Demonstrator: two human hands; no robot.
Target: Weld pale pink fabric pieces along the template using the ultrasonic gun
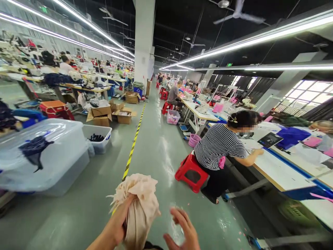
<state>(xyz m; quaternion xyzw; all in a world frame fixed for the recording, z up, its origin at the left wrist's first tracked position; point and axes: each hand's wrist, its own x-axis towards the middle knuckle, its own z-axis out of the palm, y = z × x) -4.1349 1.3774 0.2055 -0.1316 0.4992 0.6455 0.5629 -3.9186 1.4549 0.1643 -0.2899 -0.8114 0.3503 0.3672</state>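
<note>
A bunched bundle of cream cloth (142, 208) is in my left hand (121, 217), low in the middle of the head view. My left thumb presses on the gathered folds, while the fingers behind the cloth are mostly hidden. Ragged edges stick out at the bundle's top and left. Just to the right, my right hand (183, 229) is apart from the cloth, its fingers spread and slightly curled with nothing in them.
Yellow-black floor tape (134, 146) runs along the aisle. On the left stand a large lidded plastic bin (70, 152) and cardboard boxes (100, 113). At right, a person in a striped top (218, 144) sits on a red stool (191, 173) at a sewing table (283, 170).
</note>
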